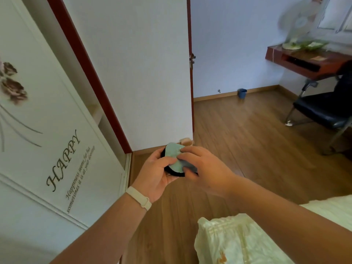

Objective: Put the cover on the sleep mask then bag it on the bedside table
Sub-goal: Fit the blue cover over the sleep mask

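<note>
A pale green sleep mask (pixel 173 153) with a black strap (pixel 172 173) is held in front of me, above the wooden floor. My left hand (pixel 154 174), with a white band on the wrist, grips it from the left and below. My right hand (pixel 202 166) pinches its right side, fingers over a grey-blue piece (pixel 188 165) that may be the cover. Both hands hide much of the mask. No bag or bedside table can be seen.
A white wardrobe door (pixel 47 130) marked HAPPY stands at left, a white room door (pixel 137 73) ahead. A bed corner (pixel 238 241) with pale floral bedding lies at bottom right. A black chair (pixel 320 111), wall desk (pixel 304 61) and blue bin (pixel 242 93) are at right.
</note>
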The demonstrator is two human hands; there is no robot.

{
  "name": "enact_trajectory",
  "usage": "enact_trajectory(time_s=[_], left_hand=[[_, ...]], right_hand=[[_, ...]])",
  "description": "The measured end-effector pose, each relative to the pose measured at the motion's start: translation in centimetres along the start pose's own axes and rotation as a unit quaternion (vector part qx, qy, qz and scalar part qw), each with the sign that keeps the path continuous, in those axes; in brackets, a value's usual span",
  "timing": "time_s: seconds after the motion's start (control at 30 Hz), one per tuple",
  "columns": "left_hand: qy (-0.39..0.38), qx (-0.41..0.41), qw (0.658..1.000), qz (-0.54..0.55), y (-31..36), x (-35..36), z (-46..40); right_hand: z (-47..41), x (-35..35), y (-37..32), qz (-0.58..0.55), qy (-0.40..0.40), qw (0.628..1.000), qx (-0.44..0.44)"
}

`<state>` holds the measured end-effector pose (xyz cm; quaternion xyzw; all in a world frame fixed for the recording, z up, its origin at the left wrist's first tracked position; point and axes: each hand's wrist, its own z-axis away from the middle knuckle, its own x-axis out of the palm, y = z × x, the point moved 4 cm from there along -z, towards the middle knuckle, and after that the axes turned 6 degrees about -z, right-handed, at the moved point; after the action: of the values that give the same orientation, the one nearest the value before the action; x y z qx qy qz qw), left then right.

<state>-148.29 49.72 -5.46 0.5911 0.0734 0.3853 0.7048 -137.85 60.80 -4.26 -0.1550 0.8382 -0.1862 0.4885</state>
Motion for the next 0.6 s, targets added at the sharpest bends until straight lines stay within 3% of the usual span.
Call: enact_trajectory(time_s=[0.27,0.43,0.6], left_hand=[[-0.017,-0.02,1.0,-0.002,3.0,-4.6,-13.0],[0.011,0.002,1.0,-0.015,8.3,-8.9,-21.9],[-0.023,0.004,0.999,-0.038,13.7,-11.6,-29.4]], right_hand=[[-9.6,3.8,7.2,0.026,-0.011,0.999,0.042],[-19.7,6.9,10.5,0.027,0.014,0.996,0.081],[-27.6,8.2,13.0,0.048,0.032,0.994,0.098]])
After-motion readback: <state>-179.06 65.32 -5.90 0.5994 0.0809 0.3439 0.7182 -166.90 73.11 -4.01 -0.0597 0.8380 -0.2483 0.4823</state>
